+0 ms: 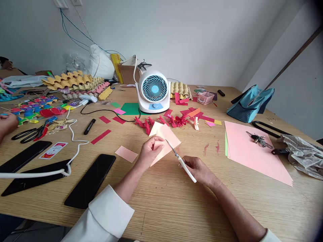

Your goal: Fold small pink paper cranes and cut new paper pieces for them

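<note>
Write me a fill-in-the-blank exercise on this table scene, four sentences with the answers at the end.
The pale paper is in the grip of the person's ____ hand.
The right hand holds scissors whose handles are ____.
The bunch of keys lies on large paper sheets, the top one ____ in colour.
The marker lying near the red paper strips is ____.

Missing words, in order: left; white; pink; black.
</note>
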### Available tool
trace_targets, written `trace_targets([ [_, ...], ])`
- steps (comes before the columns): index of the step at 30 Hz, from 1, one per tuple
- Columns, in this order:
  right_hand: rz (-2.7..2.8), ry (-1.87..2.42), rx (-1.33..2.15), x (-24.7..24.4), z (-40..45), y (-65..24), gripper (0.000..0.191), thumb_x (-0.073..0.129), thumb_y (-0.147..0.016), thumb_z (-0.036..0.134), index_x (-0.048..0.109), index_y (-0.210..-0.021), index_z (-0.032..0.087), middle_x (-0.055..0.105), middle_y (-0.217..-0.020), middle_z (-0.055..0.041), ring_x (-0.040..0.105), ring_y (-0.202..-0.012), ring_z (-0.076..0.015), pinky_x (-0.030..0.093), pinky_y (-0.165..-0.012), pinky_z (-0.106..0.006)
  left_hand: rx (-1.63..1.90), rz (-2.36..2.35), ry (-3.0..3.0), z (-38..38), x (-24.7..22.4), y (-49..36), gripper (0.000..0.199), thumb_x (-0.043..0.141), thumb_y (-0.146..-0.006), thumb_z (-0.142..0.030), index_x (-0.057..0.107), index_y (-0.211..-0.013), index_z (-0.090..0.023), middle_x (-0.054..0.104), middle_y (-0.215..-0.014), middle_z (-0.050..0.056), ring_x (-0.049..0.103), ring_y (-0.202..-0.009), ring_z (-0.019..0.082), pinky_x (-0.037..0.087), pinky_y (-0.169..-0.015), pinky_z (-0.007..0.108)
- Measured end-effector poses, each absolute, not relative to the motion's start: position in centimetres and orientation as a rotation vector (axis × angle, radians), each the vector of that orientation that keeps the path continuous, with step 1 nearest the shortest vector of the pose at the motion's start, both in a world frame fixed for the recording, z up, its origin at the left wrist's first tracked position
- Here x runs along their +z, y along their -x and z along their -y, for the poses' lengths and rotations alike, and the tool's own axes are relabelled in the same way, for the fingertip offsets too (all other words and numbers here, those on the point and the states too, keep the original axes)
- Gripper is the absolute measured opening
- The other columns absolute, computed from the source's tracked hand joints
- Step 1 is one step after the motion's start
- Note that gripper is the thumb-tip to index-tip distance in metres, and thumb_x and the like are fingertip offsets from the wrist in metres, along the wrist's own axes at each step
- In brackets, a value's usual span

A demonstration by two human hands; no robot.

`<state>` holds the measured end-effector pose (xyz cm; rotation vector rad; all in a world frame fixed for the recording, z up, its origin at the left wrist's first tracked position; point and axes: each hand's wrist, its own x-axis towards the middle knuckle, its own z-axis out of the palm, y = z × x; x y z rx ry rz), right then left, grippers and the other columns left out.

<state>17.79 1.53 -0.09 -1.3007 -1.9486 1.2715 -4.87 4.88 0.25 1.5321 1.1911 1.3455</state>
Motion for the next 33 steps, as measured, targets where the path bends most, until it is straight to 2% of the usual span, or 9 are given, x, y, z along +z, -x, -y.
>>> trace_targets([
  [21,1.891,1.297,1.304,0.01,-1.37,-17.6,0.037,0.053,-0.088,0.052,0.054,-0.072,0.019,0.048,-0.062,0.0044,0.04,-0.056,-0.0105,0.03,-0.053,-0.024,1.296,-1.189,-1.532,-4.6,0.01,4.44,0.019,0.065,-0.078,-0.026,0.065,-0.096,-0.02,0.071,-0.105,0.005,0.064,-0.103,0.021,0.046,-0.093,0.031],
  [33,1.914,1.273,1.269,-0.31,-1.51,-17.71,0.04,0.052,-0.09,0.053,0.052,-0.07,0.019,0.042,-0.061,0.005,0.036,-0.057,-0.0101,0.028,-0.053,-0.025,1.281,-1.199,-1.527,-4.57,-0.15,4.49,0.018,0.064,-0.078,-0.026,0.065,-0.095,-0.02,0.07,-0.096,0.003,0.064,-0.093,0.02,0.048,-0.08,0.029],
])
